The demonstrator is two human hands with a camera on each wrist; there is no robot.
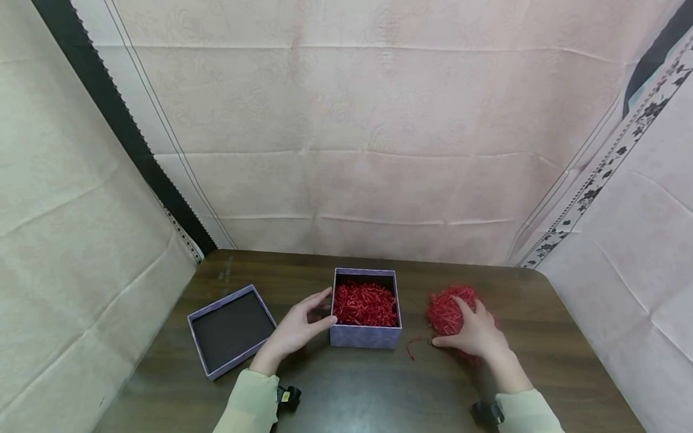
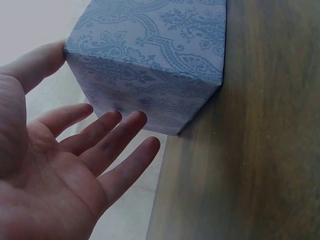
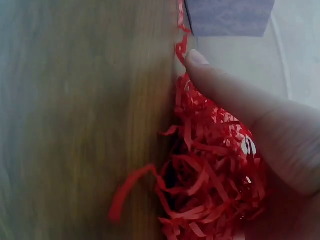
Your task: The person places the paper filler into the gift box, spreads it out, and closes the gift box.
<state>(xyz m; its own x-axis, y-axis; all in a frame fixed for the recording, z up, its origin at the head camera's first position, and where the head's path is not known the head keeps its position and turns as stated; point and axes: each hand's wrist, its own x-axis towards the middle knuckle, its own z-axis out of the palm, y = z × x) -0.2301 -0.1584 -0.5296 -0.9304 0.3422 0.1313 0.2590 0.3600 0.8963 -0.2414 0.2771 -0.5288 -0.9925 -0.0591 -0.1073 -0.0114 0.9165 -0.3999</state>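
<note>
Pale green sleeves (image 1: pixel 530 412) reach in from the near edge, one on each side, with black wrist devices (image 1: pixel 289 397) strapped at the cuffs. Both forearms slant forward over a dark wood-grain desk (image 1: pixel 346 394), set well apart, wrists low. At center, the left hand (image 1: pixel 299 326) stands beside a lilac damask-patterned gift box (image 1: pixel 364 337), thumb stretched to its near left corner and fingers extended toward its left wall. Seen from the left wrist, that hand is spread wide, palm turned to the box, thumb tip touching an edge and the four fingers fanned apart; whether the fingertips meet the wall cannot be told. Red crinkle-cut paper shred (image 1: pixel 365 305) fills much of the box, below its rim. To the right, the right hand (image 1: pixel 479 335) arches over a loose heap of red shred (image 1: pixel 446 313), index finger laid on top and thumb held out straight to the left along the near side. Its remaining fingers are largely hidden, so whether it grips the shred cannot be told. One stray strand (image 1: pixel 412 350) lies on the desk between box and heap. At left, the matching lid (image 1: pixel 233 332) rests at an angle, dark inside facing up. Pale creased cloth (image 1: pixel 379 150) hangs behind.
</note>
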